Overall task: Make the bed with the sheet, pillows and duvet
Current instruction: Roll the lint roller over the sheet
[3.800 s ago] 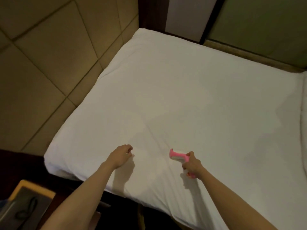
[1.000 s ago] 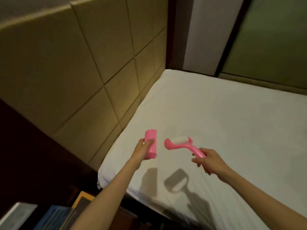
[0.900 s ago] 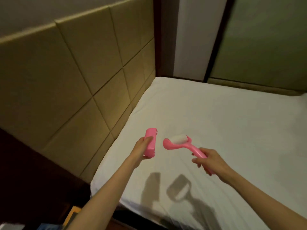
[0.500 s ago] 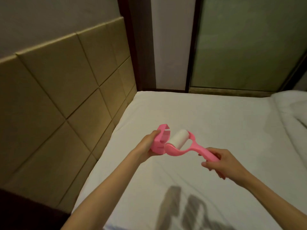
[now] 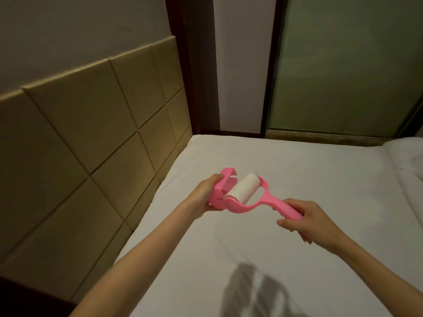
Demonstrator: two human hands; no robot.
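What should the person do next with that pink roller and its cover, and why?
Probably slide the lint roller fully into the pink cover. The left hand grips the cover with its open side facing the white roll, right at its mouth, while the right hand holds the handle above the sheet.

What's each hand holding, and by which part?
Right hand grips the pink lint roller by its handle end; left hand holds the pink cover by its outer side.
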